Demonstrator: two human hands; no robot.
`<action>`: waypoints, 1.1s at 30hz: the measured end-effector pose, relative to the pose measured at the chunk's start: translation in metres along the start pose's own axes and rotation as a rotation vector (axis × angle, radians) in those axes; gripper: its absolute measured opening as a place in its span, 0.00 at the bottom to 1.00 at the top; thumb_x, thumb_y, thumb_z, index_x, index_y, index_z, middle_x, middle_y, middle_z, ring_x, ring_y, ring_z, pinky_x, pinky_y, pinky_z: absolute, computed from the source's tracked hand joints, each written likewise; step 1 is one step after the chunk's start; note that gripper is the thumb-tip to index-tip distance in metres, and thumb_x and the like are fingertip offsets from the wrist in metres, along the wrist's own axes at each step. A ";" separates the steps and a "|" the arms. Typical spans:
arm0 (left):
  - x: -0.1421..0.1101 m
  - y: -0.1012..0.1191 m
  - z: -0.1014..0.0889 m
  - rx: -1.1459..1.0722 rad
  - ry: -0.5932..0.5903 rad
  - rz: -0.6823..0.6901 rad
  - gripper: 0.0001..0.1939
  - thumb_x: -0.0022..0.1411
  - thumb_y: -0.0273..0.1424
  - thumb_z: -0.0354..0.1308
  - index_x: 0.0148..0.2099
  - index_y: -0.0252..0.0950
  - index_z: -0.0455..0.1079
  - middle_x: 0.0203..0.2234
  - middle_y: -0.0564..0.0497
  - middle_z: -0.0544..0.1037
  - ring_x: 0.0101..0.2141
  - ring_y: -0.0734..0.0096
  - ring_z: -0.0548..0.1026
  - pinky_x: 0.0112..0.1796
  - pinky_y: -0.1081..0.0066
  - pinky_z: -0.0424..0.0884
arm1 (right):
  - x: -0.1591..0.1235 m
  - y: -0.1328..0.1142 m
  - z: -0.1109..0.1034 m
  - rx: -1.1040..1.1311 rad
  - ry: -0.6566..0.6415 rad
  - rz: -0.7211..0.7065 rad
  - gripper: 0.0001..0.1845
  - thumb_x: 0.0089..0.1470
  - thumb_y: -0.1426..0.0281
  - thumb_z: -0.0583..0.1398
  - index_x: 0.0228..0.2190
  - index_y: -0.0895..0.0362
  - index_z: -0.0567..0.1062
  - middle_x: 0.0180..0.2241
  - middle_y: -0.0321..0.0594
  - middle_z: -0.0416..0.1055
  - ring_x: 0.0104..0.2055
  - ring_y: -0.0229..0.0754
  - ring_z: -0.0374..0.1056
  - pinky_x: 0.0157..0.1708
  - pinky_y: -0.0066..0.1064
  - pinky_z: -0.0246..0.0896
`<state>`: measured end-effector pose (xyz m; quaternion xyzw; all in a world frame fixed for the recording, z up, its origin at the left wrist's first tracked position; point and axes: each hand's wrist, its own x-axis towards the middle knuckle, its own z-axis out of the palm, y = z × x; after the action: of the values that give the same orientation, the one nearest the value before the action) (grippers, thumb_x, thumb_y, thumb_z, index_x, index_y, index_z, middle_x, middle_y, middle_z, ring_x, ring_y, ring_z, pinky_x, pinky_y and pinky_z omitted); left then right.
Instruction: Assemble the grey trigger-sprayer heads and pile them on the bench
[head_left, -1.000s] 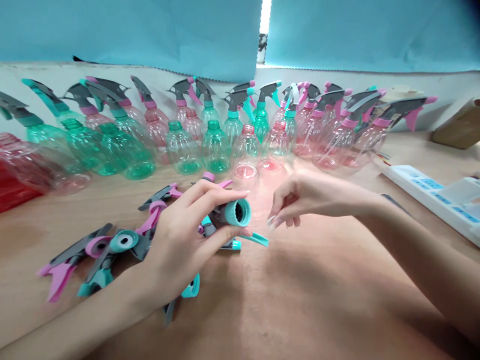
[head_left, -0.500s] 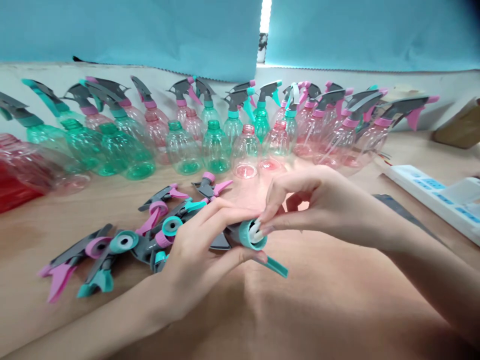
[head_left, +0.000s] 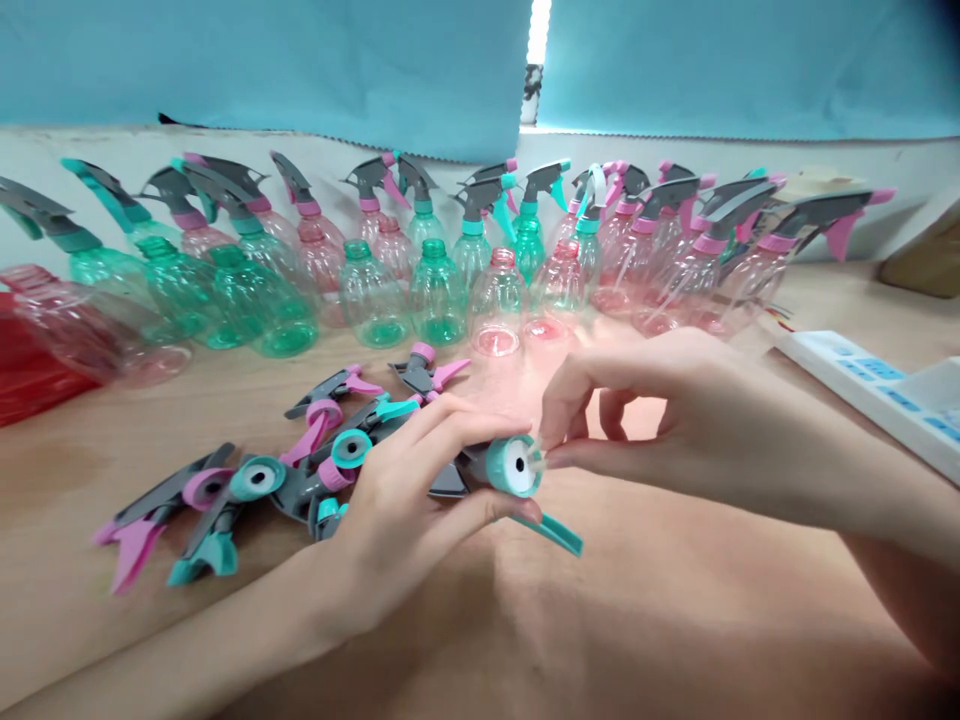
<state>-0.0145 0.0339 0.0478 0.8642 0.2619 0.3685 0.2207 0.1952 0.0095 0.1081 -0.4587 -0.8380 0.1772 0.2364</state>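
Observation:
My left hand [head_left: 420, 490] is closed round a grey spray trigger head [head_left: 476, 462]. Its turquoise collar [head_left: 498, 468] faces right, and the turquoise lever [head_left: 559, 535] sticks out below my thumb. A white ring-shaped gasket [head_left: 517, 464] with a dark central hole lies inside the collar. At the collar's right rim, my right hand [head_left: 622, 420] has thumb and index finger pinched together. Their pale tips are blurred, and I cannot tell whether anything is between them. Several loose trigger heads [head_left: 259, 478], pink or turquoise with grey, lie left of my left hand.
Open-necked bottles [head_left: 435, 300], green and pink, stand behind my hands. Behind them are bottles fitted with spray heads [head_left: 544, 190]. A red container [head_left: 34, 370] is at the left edge. A white power strip [head_left: 877, 375] lies at right. Blue cloth [head_left: 262, 60] hangs behind.
My right fingertips have drawn back to the right from inside the collar. The gasket, tilted and partly covered before, now shows flat in the collar. My left hand keeps its hold.

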 end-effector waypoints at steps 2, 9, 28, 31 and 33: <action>0.000 0.000 0.000 0.000 -0.007 -0.005 0.14 0.57 0.31 0.62 0.46 0.43 0.66 0.35 0.53 0.72 0.37 0.68 0.71 0.37 0.68 0.70 | -0.002 -0.003 0.004 -0.067 0.035 -0.018 0.04 0.49 0.71 0.60 0.29 0.50 0.73 0.27 0.27 0.73 0.26 0.33 0.66 0.22 0.26 0.51; 0.000 -0.001 0.000 0.000 -0.001 -0.008 0.13 0.59 0.32 0.60 0.47 0.44 0.66 0.37 0.52 0.72 0.38 0.68 0.71 0.38 0.68 0.69 | -0.010 -0.007 0.013 -0.225 0.151 -0.084 0.05 0.56 0.68 0.56 0.37 0.49 0.68 0.31 0.31 0.72 0.25 0.34 0.63 0.21 0.28 0.47; -0.002 0.000 0.001 0.060 -0.034 0.027 0.13 0.60 0.30 0.59 0.47 0.40 0.66 0.36 0.52 0.72 0.36 0.72 0.72 0.33 0.76 0.71 | -0.010 -0.008 0.013 -0.143 0.005 -0.045 0.19 0.54 0.73 0.56 0.48 0.50 0.65 0.36 0.40 0.71 0.31 0.37 0.66 0.23 0.24 0.54; -0.001 0.000 0.002 0.042 -0.026 0.033 0.14 0.59 0.30 0.60 0.48 0.41 0.66 0.36 0.53 0.72 0.36 0.72 0.72 0.33 0.76 0.70 | -0.011 -0.006 0.013 -0.147 0.007 -0.049 0.18 0.55 0.72 0.55 0.48 0.50 0.65 0.37 0.41 0.70 0.30 0.36 0.65 0.23 0.23 0.54; -0.001 0.000 0.002 0.031 -0.023 0.030 0.14 0.58 0.29 0.61 0.47 0.41 0.66 0.36 0.53 0.72 0.35 0.72 0.72 0.34 0.76 0.70 | -0.011 -0.007 0.013 -0.158 -0.009 -0.038 0.18 0.56 0.71 0.54 0.48 0.49 0.64 0.38 0.41 0.69 0.29 0.36 0.64 0.23 0.23 0.54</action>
<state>-0.0138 0.0326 0.0462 0.8756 0.2518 0.3578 0.2048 0.1885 -0.0047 0.0982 -0.4592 -0.8589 0.1081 0.1992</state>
